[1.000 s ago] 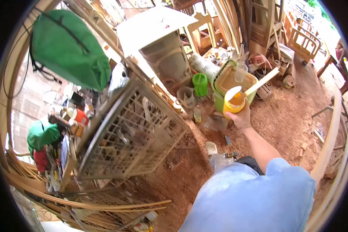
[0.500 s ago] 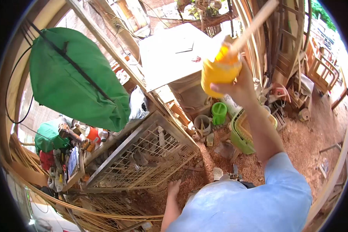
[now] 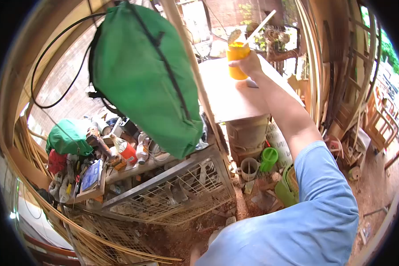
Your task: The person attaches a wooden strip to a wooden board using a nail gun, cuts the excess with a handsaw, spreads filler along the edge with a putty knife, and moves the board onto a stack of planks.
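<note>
My right hand (image 3: 251,65) is closed around a yellow can (image 3: 238,62), held out at arm's length. The can is upright, with its lid (image 3: 234,36) raised at the rim. A pale stick (image 3: 261,26) leans out of its mouth to the upper right. Behind and below the can is a white tabletop (image 3: 228,104); I cannot tell whether the can touches it. Of my left hand (image 3: 195,255), only a small blurred patch shows at the bottom edge beside my blue shirt. Its fingers cannot be made out.
A green cloth-covered bundle (image 3: 146,80) hangs at left beside a wooden post. Below it, a cluttered bench holds a red-and-white bottle (image 3: 127,151) and a blue box (image 3: 91,174). A wire-mesh frame (image 3: 173,190), green cup (image 3: 269,159) and grey bucket (image 3: 249,169) stand lower down.
My right hand has carried the yellow can forward, away from me, over the white tabletop. The view has tilted up and turned left. My left hand has slipped almost out of sight.
</note>
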A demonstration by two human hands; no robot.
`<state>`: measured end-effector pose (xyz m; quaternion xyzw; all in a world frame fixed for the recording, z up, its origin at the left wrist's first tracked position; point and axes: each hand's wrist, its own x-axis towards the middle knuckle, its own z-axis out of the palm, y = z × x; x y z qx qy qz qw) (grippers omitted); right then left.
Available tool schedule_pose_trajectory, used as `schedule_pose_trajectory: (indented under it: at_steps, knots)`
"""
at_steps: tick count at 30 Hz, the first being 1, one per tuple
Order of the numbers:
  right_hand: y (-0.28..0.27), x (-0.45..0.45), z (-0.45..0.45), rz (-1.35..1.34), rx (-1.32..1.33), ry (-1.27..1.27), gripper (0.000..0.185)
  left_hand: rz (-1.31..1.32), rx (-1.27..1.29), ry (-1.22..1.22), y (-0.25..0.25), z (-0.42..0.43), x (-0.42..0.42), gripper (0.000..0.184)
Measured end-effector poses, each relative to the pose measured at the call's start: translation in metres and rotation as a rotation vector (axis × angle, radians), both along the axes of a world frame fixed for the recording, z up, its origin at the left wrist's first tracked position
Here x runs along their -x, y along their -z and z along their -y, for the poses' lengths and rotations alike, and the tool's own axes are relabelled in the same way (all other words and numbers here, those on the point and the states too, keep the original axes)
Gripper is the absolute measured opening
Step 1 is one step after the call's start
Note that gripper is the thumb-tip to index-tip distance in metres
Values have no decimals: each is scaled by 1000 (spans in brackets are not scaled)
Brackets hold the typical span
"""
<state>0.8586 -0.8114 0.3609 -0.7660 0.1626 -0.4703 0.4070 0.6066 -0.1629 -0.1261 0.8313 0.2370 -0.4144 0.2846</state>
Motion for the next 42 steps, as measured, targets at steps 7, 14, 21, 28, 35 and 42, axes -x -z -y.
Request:
schedule_pose_trajectory:
  at_steps: [7, 14, 21, 28, 35, 42]
  knots:
    - [15, -22, -6, 18, 37, 93, 58, -3, 38, -127, 12, -30, -7, 36]
    - [17, -2, 5, -241, -73, 102, 98, 28, 112, -63, 13, -7, -60, 34]
    - [16, 127, -28, 396, -41, -126, 48, 56, 215, 132, 8, 28, -120, 32]
    - [185, 401, -115, 125, 305, 939, 10, -51, 266, 509, 24, 78, -175, 29]
    - [243, 507, -358, -360, -433, 1190, 18, -238, 191, 900, 70, 126, -179, 27]
    - [243, 511, -420, -359, -371, 1051, 19, -211, 281, 1232, 77, 233, -153, 25]
